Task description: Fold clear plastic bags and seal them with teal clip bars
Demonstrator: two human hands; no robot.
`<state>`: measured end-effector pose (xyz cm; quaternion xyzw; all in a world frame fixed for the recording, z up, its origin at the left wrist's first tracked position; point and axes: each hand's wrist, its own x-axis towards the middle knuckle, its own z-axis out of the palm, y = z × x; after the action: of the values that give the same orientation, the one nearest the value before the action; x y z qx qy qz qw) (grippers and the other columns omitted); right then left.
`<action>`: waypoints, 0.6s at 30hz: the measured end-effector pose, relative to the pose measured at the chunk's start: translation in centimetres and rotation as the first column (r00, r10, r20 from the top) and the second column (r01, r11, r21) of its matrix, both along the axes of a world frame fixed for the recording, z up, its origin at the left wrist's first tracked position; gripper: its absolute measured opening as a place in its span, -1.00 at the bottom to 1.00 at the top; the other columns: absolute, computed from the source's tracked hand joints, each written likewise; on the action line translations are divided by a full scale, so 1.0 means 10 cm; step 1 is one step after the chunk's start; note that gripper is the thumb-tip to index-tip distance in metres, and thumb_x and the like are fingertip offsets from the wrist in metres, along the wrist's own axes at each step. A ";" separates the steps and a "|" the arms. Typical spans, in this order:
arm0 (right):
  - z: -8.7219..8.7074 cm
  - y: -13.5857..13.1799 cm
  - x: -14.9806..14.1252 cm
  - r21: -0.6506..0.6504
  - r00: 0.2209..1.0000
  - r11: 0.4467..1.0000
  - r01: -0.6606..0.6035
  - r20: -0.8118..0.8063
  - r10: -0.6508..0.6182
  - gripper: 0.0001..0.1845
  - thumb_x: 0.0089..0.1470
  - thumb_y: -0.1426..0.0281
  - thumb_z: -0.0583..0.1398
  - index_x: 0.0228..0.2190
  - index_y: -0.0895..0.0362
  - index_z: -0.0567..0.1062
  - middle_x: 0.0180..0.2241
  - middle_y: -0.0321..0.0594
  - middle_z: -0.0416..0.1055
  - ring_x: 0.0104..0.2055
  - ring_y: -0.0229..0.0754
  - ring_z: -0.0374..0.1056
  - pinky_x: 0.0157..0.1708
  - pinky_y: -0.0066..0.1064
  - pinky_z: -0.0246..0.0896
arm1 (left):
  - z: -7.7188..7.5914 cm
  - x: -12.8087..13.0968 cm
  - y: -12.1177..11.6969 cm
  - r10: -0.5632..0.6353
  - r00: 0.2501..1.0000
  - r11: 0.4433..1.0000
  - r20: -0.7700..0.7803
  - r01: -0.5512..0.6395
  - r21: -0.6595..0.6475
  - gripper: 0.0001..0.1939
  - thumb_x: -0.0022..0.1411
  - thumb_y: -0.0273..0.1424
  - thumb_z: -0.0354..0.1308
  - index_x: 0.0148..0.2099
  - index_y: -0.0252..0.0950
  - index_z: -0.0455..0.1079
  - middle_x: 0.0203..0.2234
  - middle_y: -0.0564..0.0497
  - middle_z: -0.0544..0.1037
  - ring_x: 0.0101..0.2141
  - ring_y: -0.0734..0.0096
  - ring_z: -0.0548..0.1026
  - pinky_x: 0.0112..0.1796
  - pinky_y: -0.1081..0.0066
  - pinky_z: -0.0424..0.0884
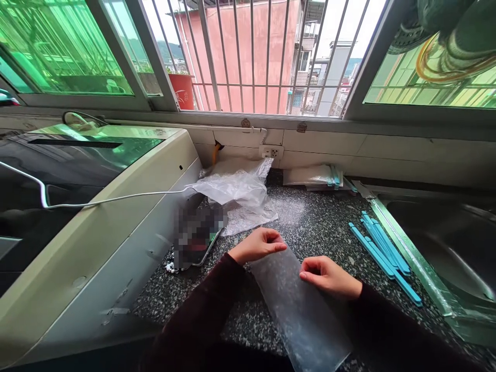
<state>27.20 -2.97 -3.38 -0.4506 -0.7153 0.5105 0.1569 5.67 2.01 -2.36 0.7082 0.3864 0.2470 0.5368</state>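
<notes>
A long, frosted clear plastic bag (298,310) hangs between my hands above the dark speckled counter, its lower end towards me. My left hand (258,245) pinches its upper end between thumb and fingers. On the bag's right edge, the thumb and fingertips of my right hand (331,276) are closed in a pinch. Several flat light-blue sticks (382,245) with rounded ends lie in a loose pile to the right of my right hand. Beyond my left hand is a heap of crumpled clear plastic bags (236,188).
A phone (201,232), partly blurred out, lies left of my hands near a white cable (135,196). Flat packets (313,175) with blue ends rest against the wall. A metal sink (445,232) is at right, a white appliance (155,206) at left, a barred window behind.
</notes>
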 end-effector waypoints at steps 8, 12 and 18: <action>0.06 0.05 0.14 0.116 0.986 0.979 0.167 -0.006 -0.167 -0.58 -0.07 0.05 0.12 -0.59 0.18 0.38 -0.59 -0.29 0.25 -0.51 -0.31 0.12 -0.52 -0.47 0.06 | -0.02 -0.20 0.13 -0.035 0.999 0.999 -0.041 0.034 -0.025 -0.59 -0.04 -0.06 0.15 -0.51 -0.34 0.24 -0.63 0.16 0.19 -0.55 0.56 0.14 -0.51 0.50 0.02; 0.10 0.07 0.17 0.050 0.989 0.988 0.145 0.011 -0.145 -0.53 -0.11 -0.02 0.14 -0.60 0.17 0.37 -0.62 -0.31 0.23 -0.54 -0.31 0.11 -0.54 -0.45 0.05 | 0.00 -0.18 0.12 0.020 1.000 1.000 0.020 -0.019 -0.016 -0.62 -0.03 -0.08 0.14 -0.48 -0.35 0.27 -0.61 0.14 0.21 -0.53 0.54 0.16 -0.48 0.49 0.06; 0.18 0.10 0.14 0.077 0.945 0.945 0.319 -0.104 -0.311 -0.46 -0.19 -0.09 0.15 -0.48 0.17 0.42 -0.51 -0.25 0.33 -0.45 -0.24 0.21 -0.42 -0.40 0.14 | -0.01 -0.08 0.05 -0.099 0.995 0.993 -0.003 0.098 -0.070 -0.68 0.00 -0.15 0.14 -0.46 -0.34 0.28 -0.60 0.15 0.22 -0.53 0.55 0.17 -0.48 0.50 0.06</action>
<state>28.55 -1.92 -1.58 -0.5278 -0.6492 0.4648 0.2896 4.84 2.49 -2.45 0.7080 0.3612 0.2041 0.5716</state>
